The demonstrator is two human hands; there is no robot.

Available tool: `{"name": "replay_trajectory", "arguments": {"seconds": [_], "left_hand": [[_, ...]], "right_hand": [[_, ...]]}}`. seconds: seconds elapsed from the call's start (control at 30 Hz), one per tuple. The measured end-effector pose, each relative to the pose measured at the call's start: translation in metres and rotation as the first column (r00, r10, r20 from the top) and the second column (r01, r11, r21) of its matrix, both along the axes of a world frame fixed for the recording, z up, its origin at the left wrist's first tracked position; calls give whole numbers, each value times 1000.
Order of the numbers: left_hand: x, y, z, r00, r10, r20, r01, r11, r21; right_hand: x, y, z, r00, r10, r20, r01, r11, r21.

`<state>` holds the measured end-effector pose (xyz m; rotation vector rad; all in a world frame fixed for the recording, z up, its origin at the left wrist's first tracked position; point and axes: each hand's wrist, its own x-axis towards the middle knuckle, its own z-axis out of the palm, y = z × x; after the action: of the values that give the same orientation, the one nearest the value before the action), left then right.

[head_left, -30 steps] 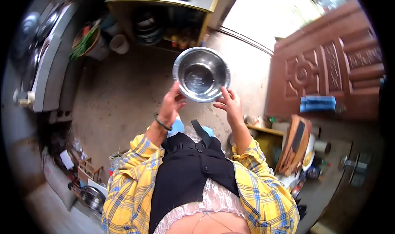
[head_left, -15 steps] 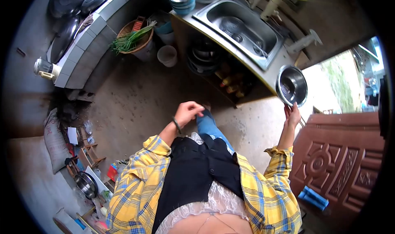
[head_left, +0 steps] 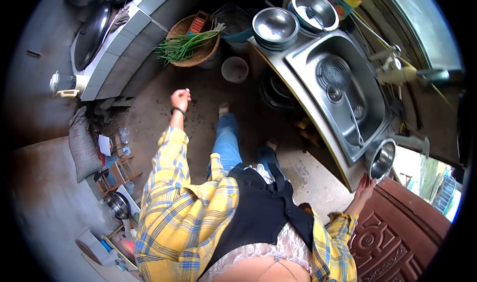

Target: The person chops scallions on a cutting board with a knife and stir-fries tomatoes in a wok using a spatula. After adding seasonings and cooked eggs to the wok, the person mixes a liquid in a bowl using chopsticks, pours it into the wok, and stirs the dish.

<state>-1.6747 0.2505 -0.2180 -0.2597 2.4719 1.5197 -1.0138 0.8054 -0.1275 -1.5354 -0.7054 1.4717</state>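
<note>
A stainless steel bowl (head_left: pixel 382 160) is tilted at the near end of the sink counter, and my right hand (head_left: pixel 365 186) grips its rim from below. The bowl is at the counter's corner; whether it touches the counter I cannot tell. My left hand (head_left: pixel 181 100) hangs in the air over the floor, its fingers curled in with nothing seen in them. A dark bracelet (head_left: pixel 178 111) circles that wrist. Beside the bowl is the steel sink (head_left: pixel 323 91), with a thin rod-like utensil (head_left: pixel 354 115) lying in it.
Stacked metal bowls (head_left: pixel 276 26) and another bowl with a utensil (head_left: pixel 314 11) stand beyond the sink. A wicker basket (head_left: pixel 206 58) holds green onions (head_left: pixel 186 47). A white bucket (head_left: pixel 234 70) stands on the floor. The brown carved door (head_left: pixel 382 232) is at right, a sack (head_left: pixel 82 145) at left.
My body has turned and stepped toward the counter. My left hand has swung out to the left and away from my body. The bowl stays in my right hand, now tilted more on its side.
</note>
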Motion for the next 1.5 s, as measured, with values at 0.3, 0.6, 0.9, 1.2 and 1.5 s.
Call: {"name": "replay_trajectory", "arguments": {"seconds": [0.3,0.6,0.9,1.2,1.5], "left_hand": [[-331,89,-120,982,-179,59,179,792,-584],[-455,126,-268,900,-416,128,309,402,-862],[-457,95,-177,652,-578,-491,97,705,-702],[-205,96,56,712,-660,242,347,630,695],[275,118,196,-186,-982,44,471,-50,881]], "right_hand": [[72,-196,9,704,64,708,57,988,-146],[-247,-392,39,379,770,513,-125,592,-796],[-296,-415,30,595,659,461,-82,620,-780],[-211,-542,-61,752,611,247,-359,694,-624],[-94,-717,34,775,147,615,-117,989,-89]]}}
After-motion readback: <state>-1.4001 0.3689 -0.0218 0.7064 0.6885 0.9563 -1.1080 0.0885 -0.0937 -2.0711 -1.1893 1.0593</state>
